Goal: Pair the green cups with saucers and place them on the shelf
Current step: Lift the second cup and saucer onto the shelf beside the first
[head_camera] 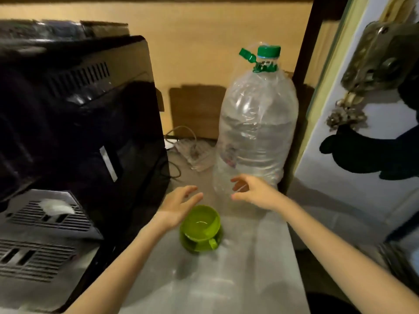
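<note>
A green cup (201, 223) stands upright on a green saucer (195, 245) on the pale shelf surface (238, 279), its handle turned toward me. My left hand (179, 205) hovers just left of and behind the cup's rim, fingers spread, holding nothing. My right hand (254, 191) floats further right, in front of the base of a big bottle, fingers apart and curled, also holding nothing. Neither hand touches the cup.
A large clear plastic water bottle (256, 132) with a green cap stands at the back right. A black appliance (79, 123) with vents fills the left side. Cables and a power strip (192, 152) lie behind. A white door (362, 143) stands at right.
</note>
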{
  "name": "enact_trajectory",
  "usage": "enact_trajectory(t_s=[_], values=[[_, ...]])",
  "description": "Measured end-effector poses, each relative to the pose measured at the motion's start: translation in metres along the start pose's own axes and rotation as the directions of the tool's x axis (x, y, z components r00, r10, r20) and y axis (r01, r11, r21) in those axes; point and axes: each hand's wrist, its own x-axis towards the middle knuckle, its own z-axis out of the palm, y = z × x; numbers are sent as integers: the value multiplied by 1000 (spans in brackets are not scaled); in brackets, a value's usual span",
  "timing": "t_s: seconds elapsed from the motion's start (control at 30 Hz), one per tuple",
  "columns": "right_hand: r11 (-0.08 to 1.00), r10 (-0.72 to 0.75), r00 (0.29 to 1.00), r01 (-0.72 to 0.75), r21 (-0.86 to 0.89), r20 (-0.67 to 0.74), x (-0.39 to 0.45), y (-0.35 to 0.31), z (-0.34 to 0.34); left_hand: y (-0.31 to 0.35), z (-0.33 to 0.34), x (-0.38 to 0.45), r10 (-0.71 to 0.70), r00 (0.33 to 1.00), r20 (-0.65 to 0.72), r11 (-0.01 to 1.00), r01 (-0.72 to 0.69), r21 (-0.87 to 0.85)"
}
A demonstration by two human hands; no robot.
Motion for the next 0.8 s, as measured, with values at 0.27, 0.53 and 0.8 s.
enact_trajectory(t_s=[0.27,0.53,0.8], values=[[980,171,982,-178,86,81,21,58,83,-91,39,-23,-345,938,-31,929,337,-151],[854,424,897,-441,275,123,38,88,126,-110,66,-10,-499,867,5,841,486,-237],[869,437,899,-432,240,37,48,99,141,-115,72,10,-609,793,-1,765,588,-264]])
